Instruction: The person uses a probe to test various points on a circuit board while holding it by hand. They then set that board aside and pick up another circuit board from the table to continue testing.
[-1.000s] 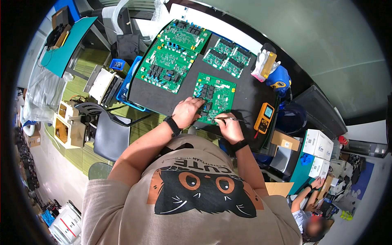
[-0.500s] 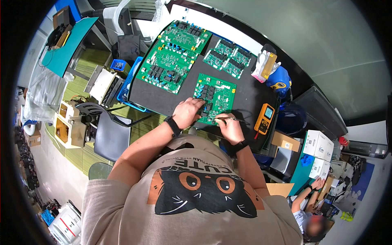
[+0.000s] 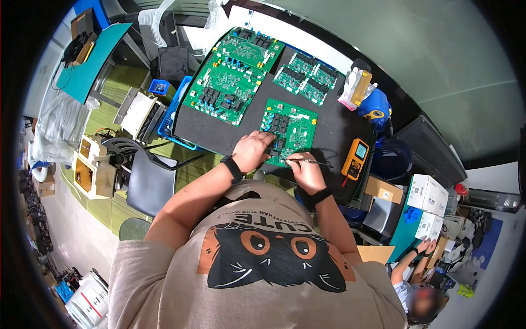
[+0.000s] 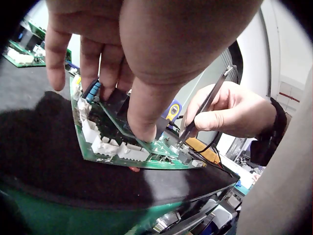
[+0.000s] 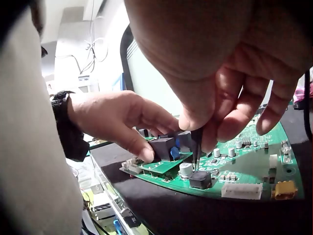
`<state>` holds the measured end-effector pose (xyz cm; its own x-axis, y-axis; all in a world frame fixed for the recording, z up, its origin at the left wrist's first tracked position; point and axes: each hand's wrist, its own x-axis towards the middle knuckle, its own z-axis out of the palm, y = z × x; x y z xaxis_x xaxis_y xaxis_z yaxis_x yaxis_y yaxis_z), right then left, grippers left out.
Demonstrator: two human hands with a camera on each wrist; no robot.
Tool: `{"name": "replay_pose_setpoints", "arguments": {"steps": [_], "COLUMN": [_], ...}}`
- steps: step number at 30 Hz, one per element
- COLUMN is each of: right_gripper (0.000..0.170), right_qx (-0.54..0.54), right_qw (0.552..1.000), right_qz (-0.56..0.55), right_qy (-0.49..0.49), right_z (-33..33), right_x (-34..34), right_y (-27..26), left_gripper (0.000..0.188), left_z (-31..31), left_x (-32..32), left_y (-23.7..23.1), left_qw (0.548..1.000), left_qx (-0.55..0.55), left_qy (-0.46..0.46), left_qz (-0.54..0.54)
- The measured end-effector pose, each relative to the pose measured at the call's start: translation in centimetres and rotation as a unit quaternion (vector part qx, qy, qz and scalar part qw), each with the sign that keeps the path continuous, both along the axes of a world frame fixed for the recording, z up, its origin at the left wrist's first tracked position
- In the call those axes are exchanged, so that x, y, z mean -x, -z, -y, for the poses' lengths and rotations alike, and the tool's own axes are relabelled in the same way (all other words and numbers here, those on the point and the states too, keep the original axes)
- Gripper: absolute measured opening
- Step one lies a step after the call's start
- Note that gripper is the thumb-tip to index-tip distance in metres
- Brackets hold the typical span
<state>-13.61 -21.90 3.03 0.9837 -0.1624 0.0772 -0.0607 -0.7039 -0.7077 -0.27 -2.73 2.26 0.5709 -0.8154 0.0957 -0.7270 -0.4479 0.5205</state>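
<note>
On the dark mat lies a green circuit board (image 3: 301,130) with black blocks. My left hand (image 3: 251,152) grips a smaller green board (image 5: 167,167) with black blocks, its thumb and fingers on opposite sides; this piece sits tilted over the larger board. My right hand (image 3: 308,174) pinches dark tweezers (image 4: 211,100) between thumb and fingers. Their tips reach down beside a silver cylinder (image 5: 186,169) and a black square component (image 5: 200,179) near the board's edge; whether they touch either is unclear. My fingers hide part of the small board.
Larger boards (image 3: 224,90) lie at the left, with several small boards (image 3: 305,77) behind. At the right are an orange meter (image 3: 355,159), a blue tool holder (image 3: 375,108) and white gloves (image 3: 350,88). A cable runs beside my right hand.
My right hand and the tweezers have shifted slightly left along the board's near edge. My left hand has stayed in place.
</note>
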Motion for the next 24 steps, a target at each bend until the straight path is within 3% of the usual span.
{"name": "replay_pose_setpoints", "arguments": {"steps": [17, 24], "right_gripper": [0.009, 0.011], "right_qx": [0.164, 0.153], "right_qw": [0.983, 0.984], "right_qz": [-0.020, -0.023], "right_qy": [-0.081, -0.088], "right_z": [-1.1, -0.8], "right_x": [-1.9, -2.0], "right_y": [0.0, 0.4], "left_gripper": [0.069, 0.069], "left_z": [0.1, 0.1], "left_x": [0.0, 0.1], "left_y": [0.2, -0.1], "left_qw": [1.000, 1.000], "left_qx": [0.008, 0.007], "left_qy": [-0.003, -0.004], "left_qz": [-0.002, -0.001]}}
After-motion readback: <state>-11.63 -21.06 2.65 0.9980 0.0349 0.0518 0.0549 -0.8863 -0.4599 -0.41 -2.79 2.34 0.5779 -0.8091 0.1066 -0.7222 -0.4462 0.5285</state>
